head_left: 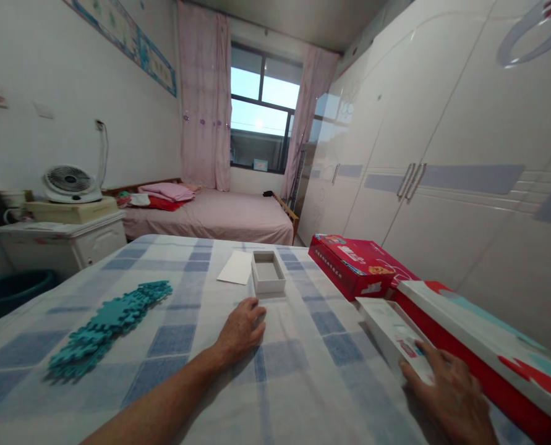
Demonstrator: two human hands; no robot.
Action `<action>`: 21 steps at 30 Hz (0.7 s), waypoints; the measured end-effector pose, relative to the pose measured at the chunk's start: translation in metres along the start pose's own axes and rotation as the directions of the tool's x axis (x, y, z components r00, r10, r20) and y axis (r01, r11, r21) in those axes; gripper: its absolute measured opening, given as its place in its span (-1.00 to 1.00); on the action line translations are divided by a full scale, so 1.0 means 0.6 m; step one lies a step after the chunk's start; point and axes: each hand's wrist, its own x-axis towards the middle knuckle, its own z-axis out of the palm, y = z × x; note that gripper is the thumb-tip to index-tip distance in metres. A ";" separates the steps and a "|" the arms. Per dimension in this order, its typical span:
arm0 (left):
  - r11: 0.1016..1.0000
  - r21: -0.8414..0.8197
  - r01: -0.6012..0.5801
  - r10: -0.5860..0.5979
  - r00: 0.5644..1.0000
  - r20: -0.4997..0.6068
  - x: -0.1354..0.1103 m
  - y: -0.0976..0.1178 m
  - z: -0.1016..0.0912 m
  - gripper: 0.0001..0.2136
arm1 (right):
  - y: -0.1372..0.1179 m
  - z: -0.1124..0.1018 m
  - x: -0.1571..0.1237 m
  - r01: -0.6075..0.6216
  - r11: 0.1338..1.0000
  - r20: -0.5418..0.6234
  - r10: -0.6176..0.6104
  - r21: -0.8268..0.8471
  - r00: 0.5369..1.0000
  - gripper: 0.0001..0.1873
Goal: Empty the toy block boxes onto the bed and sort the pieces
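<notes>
Long white box (380, 332), at four o'clock, lies beneath your right hand (452, 384), thumb and fingers parted; whether they pinch it, you cannot tell here. Your left hand (242, 330), loosely curled and holding nothing, rests below the small white box (269, 286) at twelve. Opposed, light pressure on the walls should spare the long box creasing.

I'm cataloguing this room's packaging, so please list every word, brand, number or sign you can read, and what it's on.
No text is clear enough to quote.
Red box: pale characters on its top and side, too blurred to read.
Red-marked label inside the narrow white box: too small to read.
Wall strip: too blurred to tell whether it bears lettering.
</notes>
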 end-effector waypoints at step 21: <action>0.762 -0.607 0.228 -0.434 0.874 -0.216 0.024 -0.018 0.004 -0.70 | -0.261 -0.119 0.058 -0.329 0.521 0.451 -0.122 0.787 0.884 -0.50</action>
